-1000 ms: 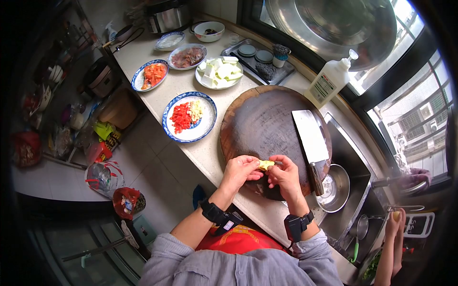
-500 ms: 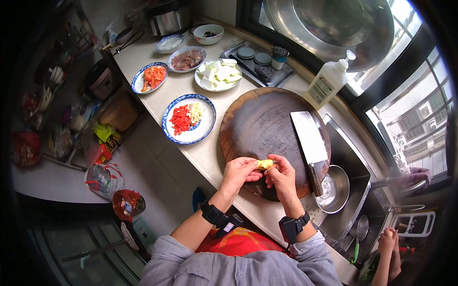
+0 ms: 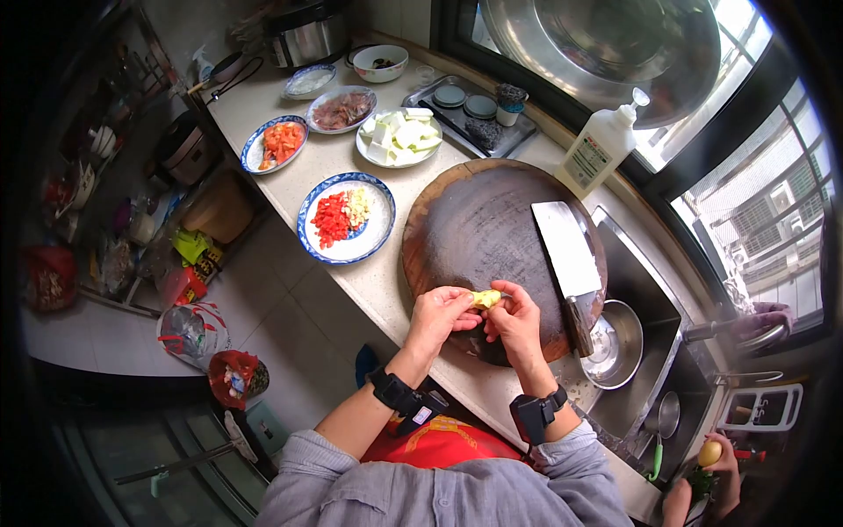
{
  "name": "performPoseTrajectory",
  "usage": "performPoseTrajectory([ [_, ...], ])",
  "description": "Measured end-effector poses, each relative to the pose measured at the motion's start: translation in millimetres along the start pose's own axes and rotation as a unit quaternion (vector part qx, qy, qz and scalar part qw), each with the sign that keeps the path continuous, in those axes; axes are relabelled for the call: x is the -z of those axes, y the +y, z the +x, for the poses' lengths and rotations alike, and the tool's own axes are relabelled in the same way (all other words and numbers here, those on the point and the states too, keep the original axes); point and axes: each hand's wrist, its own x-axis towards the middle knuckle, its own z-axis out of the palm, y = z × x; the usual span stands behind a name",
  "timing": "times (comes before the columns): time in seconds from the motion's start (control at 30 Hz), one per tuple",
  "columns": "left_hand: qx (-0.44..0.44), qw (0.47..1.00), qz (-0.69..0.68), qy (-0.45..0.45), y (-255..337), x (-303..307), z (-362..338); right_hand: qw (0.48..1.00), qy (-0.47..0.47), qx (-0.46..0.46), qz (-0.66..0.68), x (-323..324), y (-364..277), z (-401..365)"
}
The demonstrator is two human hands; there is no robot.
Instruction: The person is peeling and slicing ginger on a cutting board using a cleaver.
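Over the near edge of the round wooden chopping board (image 3: 483,237), a small, knobbly yellow piece of ginger (image 3: 485,299) is pinched between my two hands. The fingers of my left hand (image 3: 441,314) close on its left end. On the right end are the thumb and fingertips of my right hand (image 3: 515,321), which partly cover it. A cleaver (image 3: 566,255) lies flat on the board's right side, its handle towards me. To the left of the board, a blue-rimmed plate (image 3: 379,235) bears chopped red pepper (image 3: 332,220) and minced garlic (image 3: 356,209).
Plates of cut tomato (image 3: 282,143), sliced meat (image 3: 344,111) and pale green chunks (image 3: 400,134) line the far counter. A white pump bottle (image 3: 599,149) stands behind the board. Right of it, a metal bowl (image 3: 625,351) sits by the sink. Another person's hand (image 3: 725,458) holds a round, yellowish item.
My hands stay in nearly the same place, with the ginger turned slightly between the fingers. At the lower right, the other person's hands have moved down and apart, uncovering the round item.
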Motion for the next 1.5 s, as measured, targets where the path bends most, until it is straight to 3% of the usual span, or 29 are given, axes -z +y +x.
performPoseTrajectory([
  [0.2,-0.007,1.000,-0.015,0.014,-1.3,-0.8,-1.2,0.998,0.022,0.047,-0.035,-4.9,-5.2,-5.3],
  [0.27,-0.008,1.000,-0.021,0.018,-0.5,-1.5,-1.7,0.996,0.040,0.067,0.037,1.1,2.2,-4.6],
  [0.43,-0.004,0.999,0.005,0.038,0.6,-4.4,-2.5,0.996,0.048,0.068,0.044,5.5,11.5,-3.7],
  [0.53,-0.015,0.999,0.013,0.029,0.0,-4.3,-3.5,0.989,0.063,0.118,-0.057,3.2,5.7,-4.9],
  [0.6,-0.018,0.999,0.024,0.028,0.9,-5.7,-5.4,0.934,0.084,0.236,-0.253,1.5,1.3,-2.1],
  [0.7,-0.034,0.998,0.042,0.023,-2.6,-4.8,-4.2,0.896,0.072,0.284,-0.335,-0.4,-3.9,-0.2],
  [0.9,-0.045,0.998,0.048,0.006,-2.6,-3.3,-5.1,0.870,0.031,0.305,-0.385,5.5,-6.6,1.5],
  [1.0,-0.049,0.998,0.049,-0.003,-3.5,-2.6,-4.7,0.863,0.062,0.317,-0.389,5.5,1.6,4.9],
  [1.03,-0.052,0.997,0.054,-0.006,-3.4,-2.2,-4.4,0.862,0.065,0.319,-0.388,6.4,3.0,5.4],
  [1.1,-0.050,0.997,0.055,-0.003,-1.8,-2.9,-5.6,0.927,0.059,0.183,-0.321,9.5,4.0,4.5],
  [1.23,-0.051,0.997,0.057,0.001,-3.7,-1.1,-3.3,0.947,0.130,0.169,-0.241,33.5,-9.8,-21.1],
  [1.33,-0.048,0.998,0.047,0.004,-7.2,0.7,-0.4,0.920,0.179,0.221,-0.269,84.7,-26.7,-42.0],
  [1.43,-0.050,0.997,0.054,0.010,-5.7,-1.9,-1.7,0.920,0.263,0.119,-0.265,137.0,-45.1,-60.8],
  [1.5,-0.047,0.997,0.061,0.018,0.5,-6.4,-6.3,0.905,0.300,0.099,-0.284,169.6,-42.9,-71.7],
])
